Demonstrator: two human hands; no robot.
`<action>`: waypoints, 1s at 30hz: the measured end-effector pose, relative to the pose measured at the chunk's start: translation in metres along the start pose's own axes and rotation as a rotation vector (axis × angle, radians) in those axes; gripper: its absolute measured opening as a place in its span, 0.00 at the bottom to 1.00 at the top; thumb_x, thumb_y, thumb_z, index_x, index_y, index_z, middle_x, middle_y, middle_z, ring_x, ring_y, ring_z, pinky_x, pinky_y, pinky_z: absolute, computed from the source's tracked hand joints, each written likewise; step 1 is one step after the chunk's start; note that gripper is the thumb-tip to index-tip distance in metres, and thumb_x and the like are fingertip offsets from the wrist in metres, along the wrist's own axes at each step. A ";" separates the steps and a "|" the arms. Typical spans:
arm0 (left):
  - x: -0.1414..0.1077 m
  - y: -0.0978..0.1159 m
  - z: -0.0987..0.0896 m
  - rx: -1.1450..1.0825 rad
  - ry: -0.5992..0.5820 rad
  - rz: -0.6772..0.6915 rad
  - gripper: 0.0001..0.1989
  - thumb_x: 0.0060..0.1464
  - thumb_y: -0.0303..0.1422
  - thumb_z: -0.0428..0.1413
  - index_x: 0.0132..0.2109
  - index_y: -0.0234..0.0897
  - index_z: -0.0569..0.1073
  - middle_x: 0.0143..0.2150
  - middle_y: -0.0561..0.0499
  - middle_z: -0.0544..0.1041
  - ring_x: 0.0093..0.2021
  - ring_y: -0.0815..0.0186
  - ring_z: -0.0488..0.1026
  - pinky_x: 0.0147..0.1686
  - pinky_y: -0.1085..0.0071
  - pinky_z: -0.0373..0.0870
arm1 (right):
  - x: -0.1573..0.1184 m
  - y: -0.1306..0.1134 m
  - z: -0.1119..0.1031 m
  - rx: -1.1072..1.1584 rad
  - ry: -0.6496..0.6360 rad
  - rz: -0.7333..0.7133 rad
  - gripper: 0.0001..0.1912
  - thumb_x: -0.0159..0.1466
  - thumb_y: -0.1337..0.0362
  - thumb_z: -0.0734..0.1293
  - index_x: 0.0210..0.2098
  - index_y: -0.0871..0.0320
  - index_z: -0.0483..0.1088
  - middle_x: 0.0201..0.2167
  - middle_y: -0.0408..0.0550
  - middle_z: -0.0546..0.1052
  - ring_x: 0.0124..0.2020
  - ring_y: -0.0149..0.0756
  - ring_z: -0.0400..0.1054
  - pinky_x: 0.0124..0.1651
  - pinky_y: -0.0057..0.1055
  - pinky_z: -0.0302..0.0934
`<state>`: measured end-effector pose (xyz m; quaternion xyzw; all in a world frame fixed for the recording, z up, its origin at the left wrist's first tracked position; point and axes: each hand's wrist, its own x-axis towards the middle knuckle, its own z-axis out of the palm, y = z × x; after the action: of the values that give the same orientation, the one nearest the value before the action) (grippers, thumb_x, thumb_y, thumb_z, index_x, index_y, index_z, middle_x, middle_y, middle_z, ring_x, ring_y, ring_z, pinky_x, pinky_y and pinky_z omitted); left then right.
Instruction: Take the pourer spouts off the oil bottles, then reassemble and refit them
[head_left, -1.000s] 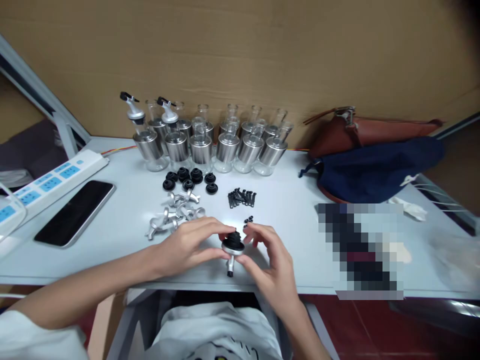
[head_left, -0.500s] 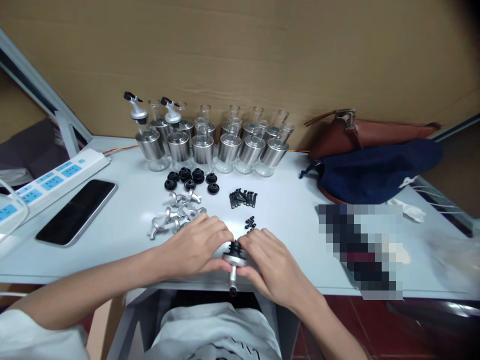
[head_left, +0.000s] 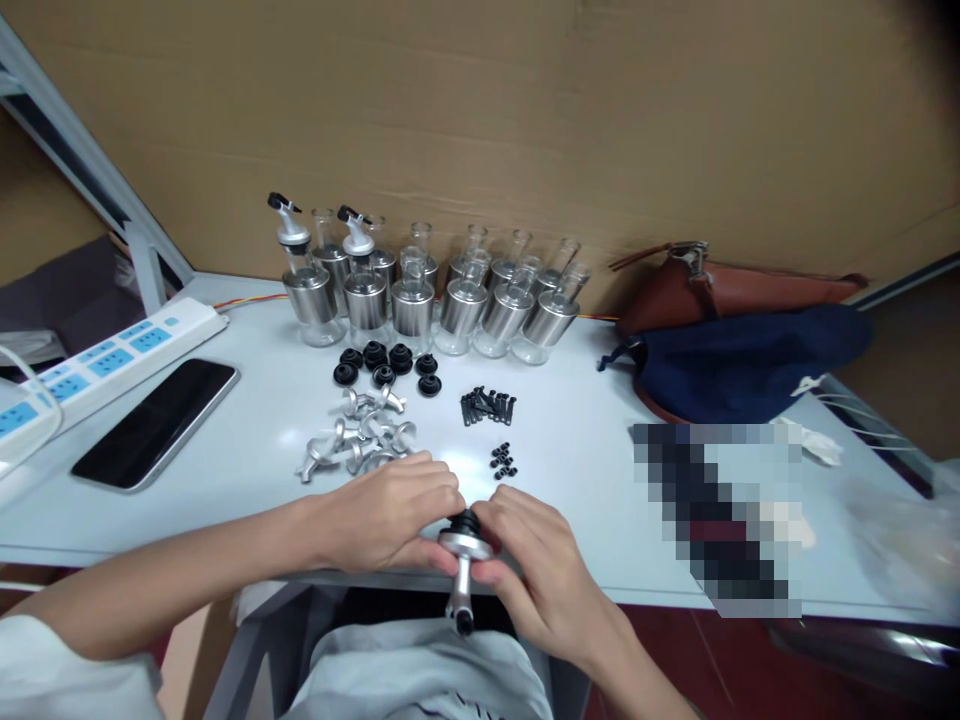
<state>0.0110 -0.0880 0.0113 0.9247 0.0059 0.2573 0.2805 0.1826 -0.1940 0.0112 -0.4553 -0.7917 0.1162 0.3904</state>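
Between both hands, at the table's front edge, is a silver pourer spout [head_left: 464, 548] with a black ribbed stopper on its far end; its narrow tube points toward me. My left hand [head_left: 401, 515] grips it from the left, thumb below the silver collar and fingers at the stopper. From the right, my right hand [head_left: 532, 560] closes on it the same way. Just beyond my left hand lies a heap of loose silver spouts [head_left: 360, 435]. Several black stoppers [head_left: 384, 375] lie behind them. Small black rings [head_left: 503, 461] and black levers [head_left: 487, 406] lie beyond my right hand.
Glass bottles with steel sleeves [head_left: 412, 308] stand in two rows at the back, two of them capped with spouts. A phone [head_left: 156, 424] and a power strip [head_left: 112, 365] lie left. At right are a brown bag [head_left: 772, 288] and a navy cloth pouch [head_left: 757, 350].
The held spout has come slightly nearer to me and its tube tilts a little differently. Both hands keep their grip. The view has shifted slightly.
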 end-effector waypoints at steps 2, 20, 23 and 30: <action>0.001 0.001 -0.001 0.001 0.012 -0.011 0.26 0.65 0.50 0.33 0.32 0.37 0.61 0.25 0.54 0.64 0.25 0.68 0.58 0.28 0.71 0.59 | -0.001 0.000 0.001 0.003 0.020 0.006 0.20 0.73 0.55 0.51 0.35 0.60 0.64 0.23 0.44 0.66 0.23 0.33 0.56 0.26 0.30 0.52; 0.000 -0.001 -0.002 0.036 -0.043 -0.009 0.24 0.66 0.48 0.30 0.32 0.37 0.58 0.27 0.53 0.64 0.27 0.68 0.60 0.32 0.72 0.63 | 0.001 0.000 0.006 0.038 0.083 0.030 0.18 0.74 0.59 0.51 0.34 0.60 0.65 0.23 0.45 0.66 0.23 0.33 0.58 0.25 0.30 0.55; 0.000 -0.004 -0.004 0.152 -0.018 0.033 0.22 0.67 0.46 0.33 0.33 0.37 0.59 0.26 0.53 0.66 0.26 0.68 0.61 0.30 0.72 0.61 | 0.001 0.003 0.006 0.039 0.059 0.035 0.17 0.74 0.59 0.51 0.39 0.60 0.66 0.24 0.46 0.68 0.24 0.34 0.61 0.25 0.30 0.58; 0.003 -0.008 -0.010 0.421 0.081 0.100 0.20 0.69 0.39 0.35 0.30 0.37 0.59 0.24 0.54 0.68 0.24 0.68 0.60 0.30 0.69 0.55 | -0.003 0.012 0.006 -0.120 0.102 0.009 0.17 0.71 0.69 0.56 0.59 0.57 0.59 0.34 0.51 0.74 0.31 0.38 0.68 0.33 0.35 0.66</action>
<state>0.0102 -0.0754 0.0157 0.9510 0.0248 0.3008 0.0674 0.1871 -0.1883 -0.0005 -0.4870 -0.7743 0.0470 0.4014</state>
